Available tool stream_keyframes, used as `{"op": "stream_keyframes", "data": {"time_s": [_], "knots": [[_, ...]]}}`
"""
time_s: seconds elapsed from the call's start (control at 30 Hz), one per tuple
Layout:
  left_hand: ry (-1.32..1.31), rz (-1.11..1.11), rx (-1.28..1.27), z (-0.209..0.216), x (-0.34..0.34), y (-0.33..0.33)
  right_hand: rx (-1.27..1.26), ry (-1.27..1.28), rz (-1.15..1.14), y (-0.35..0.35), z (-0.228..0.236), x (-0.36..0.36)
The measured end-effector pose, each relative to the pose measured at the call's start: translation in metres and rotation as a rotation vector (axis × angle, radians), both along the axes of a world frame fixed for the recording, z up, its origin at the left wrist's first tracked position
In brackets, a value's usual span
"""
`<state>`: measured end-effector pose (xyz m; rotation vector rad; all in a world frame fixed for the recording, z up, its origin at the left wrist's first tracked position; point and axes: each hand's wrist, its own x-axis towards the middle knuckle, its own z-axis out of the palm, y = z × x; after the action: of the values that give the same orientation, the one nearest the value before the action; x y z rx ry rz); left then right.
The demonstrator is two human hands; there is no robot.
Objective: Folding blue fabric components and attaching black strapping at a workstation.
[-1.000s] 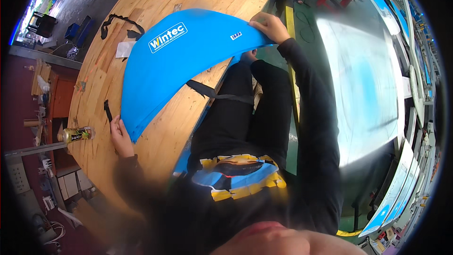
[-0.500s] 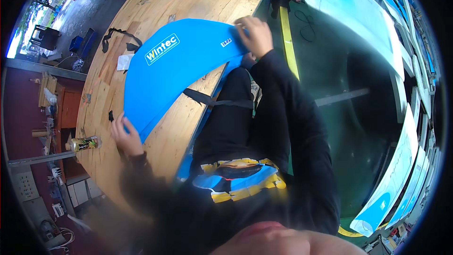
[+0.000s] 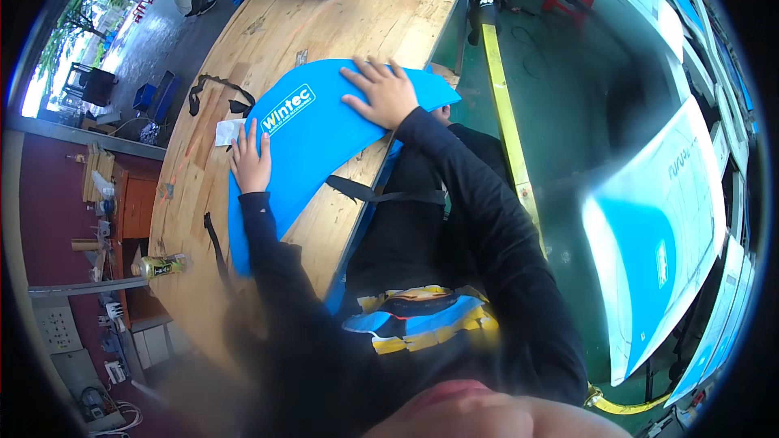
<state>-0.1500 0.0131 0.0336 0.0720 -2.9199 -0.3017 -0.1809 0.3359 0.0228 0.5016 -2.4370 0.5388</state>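
- Big plywood tabletop (image 3: 389,8), workshop floor around it.
- Your left hand (image 3: 250,164) and right hand (image 3: 388,95) lie open, flat on the blue fabric panel (image 3: 316,142).
- Looks like smoothing; next needs even pressure.

One view only is given, taken from the head and aimed steeply down (fisheye, edges bent). The table (image 3: 389,8) is seen close, the person's forearms entering from the lower edge.

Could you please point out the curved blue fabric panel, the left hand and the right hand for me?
curved blue fabric panel (image 3: 312,142): head view, bare middle of the fabric.
left hand (image 3: 251,164): head view, back of the hand.
right hand (image 3: 385,93): head view, back of the hand.
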Motion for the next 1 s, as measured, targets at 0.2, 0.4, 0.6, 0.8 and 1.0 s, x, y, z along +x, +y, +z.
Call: {"op": "stream_keyframes", "data": {"time_s": [0.2, 0.4, 0.6, 0.8, 1.0], "knots": [[0.117, 0.021, -0.059, -0.011, -0.001, -0.003, -0.064, -0.095, -0.105, 0.027, 0.000, 0.004], [0.106, 0.035, -0.089, -0.013, 0.000, -0.004, -0.193, -0.126, -0.166, 0.037, -0.004, 0.008], [0.062, 0.064, -0.080, -0.010, 0.001, 0.001, -0.550, -0.139, -0.106, 0.084, -0.046, 0.042], [0.048, -0.056, -0.002, 0.006, -0.013, -0.019, -0.871, -0.416, -0.143, 0.147, -0.039, 0.178], [0.123, -0.210, -0.012, 0.030, -0.043, -0.026, -0.743, -0.162, -0.414, 0.265, 0.025, 0.312]]}}
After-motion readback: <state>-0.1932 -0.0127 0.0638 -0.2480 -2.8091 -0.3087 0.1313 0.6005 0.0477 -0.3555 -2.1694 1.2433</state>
